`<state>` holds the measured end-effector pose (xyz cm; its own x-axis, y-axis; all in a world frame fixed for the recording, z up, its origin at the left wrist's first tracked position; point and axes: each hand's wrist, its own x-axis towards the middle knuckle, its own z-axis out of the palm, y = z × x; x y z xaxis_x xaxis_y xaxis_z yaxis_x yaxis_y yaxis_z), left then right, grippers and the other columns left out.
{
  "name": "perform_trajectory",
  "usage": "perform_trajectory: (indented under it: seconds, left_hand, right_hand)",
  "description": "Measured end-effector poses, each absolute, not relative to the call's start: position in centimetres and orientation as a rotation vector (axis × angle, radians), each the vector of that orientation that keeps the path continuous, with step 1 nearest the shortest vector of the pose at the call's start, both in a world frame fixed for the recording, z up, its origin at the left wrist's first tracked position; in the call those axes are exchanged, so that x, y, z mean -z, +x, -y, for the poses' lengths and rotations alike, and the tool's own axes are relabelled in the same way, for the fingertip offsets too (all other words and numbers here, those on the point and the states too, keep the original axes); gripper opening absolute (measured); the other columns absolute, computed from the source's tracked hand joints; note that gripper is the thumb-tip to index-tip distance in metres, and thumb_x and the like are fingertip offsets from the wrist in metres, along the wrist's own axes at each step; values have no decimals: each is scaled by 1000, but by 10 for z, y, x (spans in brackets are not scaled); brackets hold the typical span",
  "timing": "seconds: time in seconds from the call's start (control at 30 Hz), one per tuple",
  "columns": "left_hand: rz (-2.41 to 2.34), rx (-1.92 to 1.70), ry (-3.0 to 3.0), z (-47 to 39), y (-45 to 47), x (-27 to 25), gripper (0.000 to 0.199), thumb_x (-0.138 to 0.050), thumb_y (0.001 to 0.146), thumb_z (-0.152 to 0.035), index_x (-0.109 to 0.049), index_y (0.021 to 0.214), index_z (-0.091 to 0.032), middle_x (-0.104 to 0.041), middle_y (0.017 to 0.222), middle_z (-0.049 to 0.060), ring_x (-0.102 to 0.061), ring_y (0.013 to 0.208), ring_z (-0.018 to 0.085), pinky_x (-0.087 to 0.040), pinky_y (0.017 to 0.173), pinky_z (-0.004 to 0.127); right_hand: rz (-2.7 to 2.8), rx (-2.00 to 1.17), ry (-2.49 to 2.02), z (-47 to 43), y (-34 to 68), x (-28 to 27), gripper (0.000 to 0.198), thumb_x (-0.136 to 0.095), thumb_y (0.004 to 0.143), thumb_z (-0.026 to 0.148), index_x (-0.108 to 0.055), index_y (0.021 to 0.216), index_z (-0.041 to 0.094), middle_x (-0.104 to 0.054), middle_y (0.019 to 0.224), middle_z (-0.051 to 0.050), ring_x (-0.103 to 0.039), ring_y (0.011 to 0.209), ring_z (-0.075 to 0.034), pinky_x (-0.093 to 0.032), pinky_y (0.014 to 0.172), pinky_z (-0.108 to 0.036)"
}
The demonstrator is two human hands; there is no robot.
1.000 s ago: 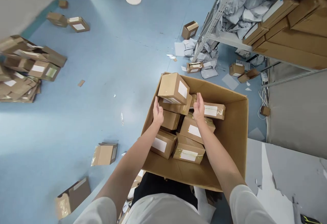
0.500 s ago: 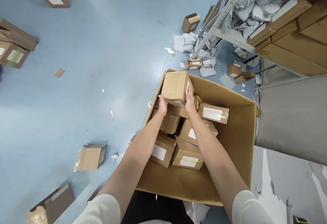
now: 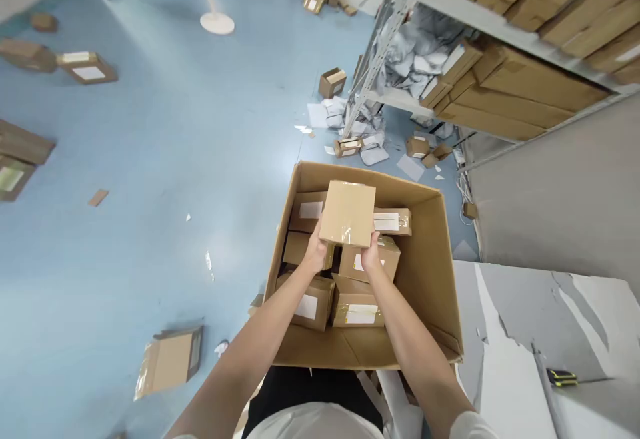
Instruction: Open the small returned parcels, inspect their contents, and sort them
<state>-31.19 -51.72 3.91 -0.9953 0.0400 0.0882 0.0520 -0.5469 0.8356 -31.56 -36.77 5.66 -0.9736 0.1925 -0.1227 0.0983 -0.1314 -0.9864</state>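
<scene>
Between my two hands is a taped cardboard box [image 3: 348, 211], raised over a large open carton [image 3: 425, 272]. My left hand [image 3: 316, 250] grips its near left corner, and my right hand [image 3: 371, 252] grips its near right corner. The fingers are partly hidden by the box. Beneath it, several smaller boxes lie in the carton: a labelled box [image 3: 309, 209] at the far left, a flat box [image 3: 400, 221] at the far right, and a box with a white label [image 3: 357, 305] close to me.
A metal shelf rack [image 3: 395, 42] with boxes and grey bags stands at the far right. Grey packets [image 3: 373, 145] lie at its foot. On the right is a torn-surfaced table [image 3: 510, 332] bearing a yellow-black cutter [image 3: 561, 377]. An opened box [image 3: 173, 362] sits on the blue floor.
The held box has shifted from the carton's far left corner toward its middle and now appears level and turned. More of the rack and floor shows at the top.
</scene>
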Motion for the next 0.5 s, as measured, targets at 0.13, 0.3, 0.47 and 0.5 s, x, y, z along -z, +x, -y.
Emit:
perform_trajectory:
  seconds: [0.13,0.3,0.47,0.5]
  left_hand:
    - [1552,2811,-97,515,-272,-74,90,-47,66,-84,-55,129,-20,-54,135,13,-44,131,33,-33,111,45]
    - [1837,2727,80,520,-225,-102,60,-45,84,-67,-58,122,-22,-56,132,11,-48,126,29,-34,109,46]
    - [1923,2733,-74,524,-176,-114,64,-42,85,-67,-48,136,-29,-47,144,5,-30,141,25,-21,118,40]
    - [1939,2750,-103,525,-168,-114,65,-40,85,-68,-48,137,-29,-48,144,4,-28,142,24,-20,119,40]
  right_hand:
    - [1868,-2263,-404,360,-255,-78,87,-34,75,83,-37,145,30,-38,151,0,-19,146,-22,-17,118,-52]
    - [1774,-2261,-419,361,-178,-83,80,-40,77,79,-48,139,29,-45,146,-2,-25,144,-25,-22,117,-53]
    - [1777,-2290,-402,368,-129,-86,77,-37,78,79,-48,138,32,-51,141,0,-28,143,-23,-20,119,-51]
    - [1782,-2302,-401,369,-122,-87,78,-37,78,80,-48,138,32,-51,141,0,-28,143,-23,-19,119,-51]
